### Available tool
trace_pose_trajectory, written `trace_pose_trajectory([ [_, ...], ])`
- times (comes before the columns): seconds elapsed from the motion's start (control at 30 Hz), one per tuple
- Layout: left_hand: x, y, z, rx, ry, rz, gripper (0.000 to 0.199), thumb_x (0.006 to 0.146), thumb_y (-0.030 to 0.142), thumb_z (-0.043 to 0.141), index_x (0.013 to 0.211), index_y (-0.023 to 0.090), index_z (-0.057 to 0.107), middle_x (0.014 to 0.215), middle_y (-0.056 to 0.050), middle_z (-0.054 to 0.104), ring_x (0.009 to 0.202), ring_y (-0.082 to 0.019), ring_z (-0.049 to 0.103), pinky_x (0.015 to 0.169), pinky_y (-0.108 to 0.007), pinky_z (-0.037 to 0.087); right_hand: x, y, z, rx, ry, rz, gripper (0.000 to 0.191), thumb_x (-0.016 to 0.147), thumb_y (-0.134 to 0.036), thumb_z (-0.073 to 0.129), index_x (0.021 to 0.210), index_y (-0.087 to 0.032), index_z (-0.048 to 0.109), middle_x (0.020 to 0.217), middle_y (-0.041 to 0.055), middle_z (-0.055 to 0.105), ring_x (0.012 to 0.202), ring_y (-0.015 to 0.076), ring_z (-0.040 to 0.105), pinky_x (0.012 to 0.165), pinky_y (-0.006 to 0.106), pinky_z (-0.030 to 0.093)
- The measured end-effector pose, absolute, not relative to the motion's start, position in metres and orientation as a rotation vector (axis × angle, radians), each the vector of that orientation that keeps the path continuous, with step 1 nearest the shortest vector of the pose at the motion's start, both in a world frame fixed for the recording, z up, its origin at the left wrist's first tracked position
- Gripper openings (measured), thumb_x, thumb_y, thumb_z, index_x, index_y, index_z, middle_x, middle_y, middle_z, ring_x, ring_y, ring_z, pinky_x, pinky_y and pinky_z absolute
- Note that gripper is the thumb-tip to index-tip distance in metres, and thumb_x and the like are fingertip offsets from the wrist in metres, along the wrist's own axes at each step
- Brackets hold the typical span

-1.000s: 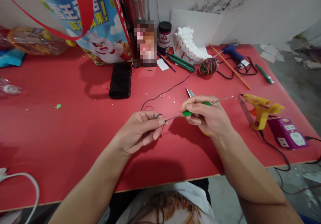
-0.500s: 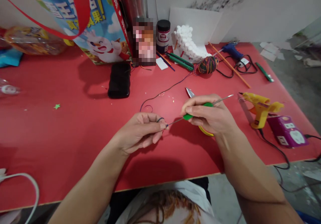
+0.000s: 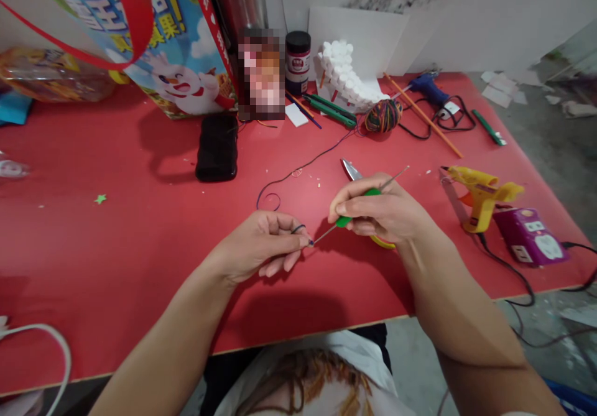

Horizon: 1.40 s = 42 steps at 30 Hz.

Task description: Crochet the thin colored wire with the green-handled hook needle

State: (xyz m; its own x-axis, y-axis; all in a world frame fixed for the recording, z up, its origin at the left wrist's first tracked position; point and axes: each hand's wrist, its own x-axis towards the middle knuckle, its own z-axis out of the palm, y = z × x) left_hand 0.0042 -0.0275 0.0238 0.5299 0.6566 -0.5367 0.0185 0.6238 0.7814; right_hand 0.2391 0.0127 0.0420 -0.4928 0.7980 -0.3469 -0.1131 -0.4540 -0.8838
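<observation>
My left hand [image 3: 265, 245] pinches dark yarn [image 3: 303, 227] between thumb and forefinger, with a strand looped over the finger. My right hand [image 3: 373, 211] grips the green handle of a thin metal crochet hook [image 3: 344, 221]. The hook's lower tip meets the small bit of yarn at my left fingertips; its other end points up to the right. From the left hand the yarn trails across the table to a multicoloured yarn ball [image 3: 383, 116]. Scissors [image 3: 351, 170] with yellow handles lie partly hidden beneath my right hand.
A yellow glue gun [image 3: 485, 192] and a purple box [image 3: 530, 237] with cables are on the right of the red table [image 3: 116, 267]. Behind are a blue glue gun [image 3: 428, 87], a green cutter [image 3: 331, 110], a white model [image 3: 345, 74], a black case [image 3: 217, 148] and a printed bag [image 3: 172, 55].
The crochet hook has tilted more steeply, its lower tip moving slightly down with the left fingertips. The whole view has shifted a little. Both hands keep their hold.
</observation>
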Motion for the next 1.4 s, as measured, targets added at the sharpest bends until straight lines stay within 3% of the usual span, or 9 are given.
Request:
trace_pose_trajectory([
  [0.17, 0.006, -0.028, 0.022, 0.773, 0.888, 0.525, 0.016, 0.088, 0.027, 0.075, 0.080, 0.014, 0.071, 0.053, 0.000, 0.066, 0.030, -0.002, 0.044, 0.031, -0.009, 0.027, 0.232, 0.013, 0.031, -0.976, -0.981, 2.104, 0.008, 0.072, -0.016, 0.076, 0.070, -0.009, 0.077, 0.055, 0.0031, 0.066, 0.036, 0.0031, 0.039, 0.034, 0.017, 0.022],
  [0.3, 0.009, -0.028, 0.022, 0.699, 0.828, 0.726, 0.017, 0.086, 0.028, 0.079, 0.084, 0.014, 0.070, 0.053, 0.000, 0.067, 0.031, -0.002, 0.045, 0.032, -0.008, 0.028, 0.220, 0.008, 0.022, -0.820, -0.805, 2.127, 0.008, 0.077, -0.019, 0.076, 0.075, -0.012, 0.077, 0.055, -0.0006, 0.062, 0.039, 0.0042, 0.042, 0.038, 0.017, 0.031],
  [0.5, 0.012, -0.028, 0.024, 0.637, 0.779, 0.934, 0.014, 0.086, 0.024, 0.078, 0.086, 0.013, 0.070, 0.053, 0.001, 0.066, 0.030, -0.002, 0.043, 0.033, -0.009, 0.030, 0.199, -0.002, 0.017, -0.730, -0.625, 1.998, 0.012, 0.083, -0.024, 0.076, 0.088, -0.013, 0.079, 0.066, 0.0010, 0.069, 0.043, 0.0035, 0.044, 0.043, 0.018, 0.039],
  [1.07, 0.017, -0.030, 0.026, 0.661, 0.960, 1.036, 0.019, 0.081, 0.027, 0.082, 0.084, 0.012, 0.070, 0.056, 0.000, 0.067, 0.031, -0.003, 0.045, 0.031, -0.011, 0.028, 0.196, -0.003, 0.018, -0.760, -0.635, 1.920, 0.014, 0.082, -0.027, 0.079, 0.086, -0.013, 0.080, 0.066, 0.0013, 0.071, 0.045, 0.0045, 0.049, 0.045, 0.018, 0.043],
  [1.4, 0.018, -0.032, 0.027, 0.684, 1.028, 1.177, 0.018, 0.083, 0.027, 0.080, 0.081, 0.014, 0.067, 0.056, 0.001, 0.066, 0.032, -0.002, 0.043, 0.031, -0.011, 0.027, 0.198, -0.002, 0.014, -0.836, -0.798, 1.768, 0.029, 0.084, -0.044, 0.079, 0.083, -0.015, 0.078, 0.065, 0.0032, 0.075, 0.036, 0.0067, 0.053, 0.036, 0.019, 0.043],
])
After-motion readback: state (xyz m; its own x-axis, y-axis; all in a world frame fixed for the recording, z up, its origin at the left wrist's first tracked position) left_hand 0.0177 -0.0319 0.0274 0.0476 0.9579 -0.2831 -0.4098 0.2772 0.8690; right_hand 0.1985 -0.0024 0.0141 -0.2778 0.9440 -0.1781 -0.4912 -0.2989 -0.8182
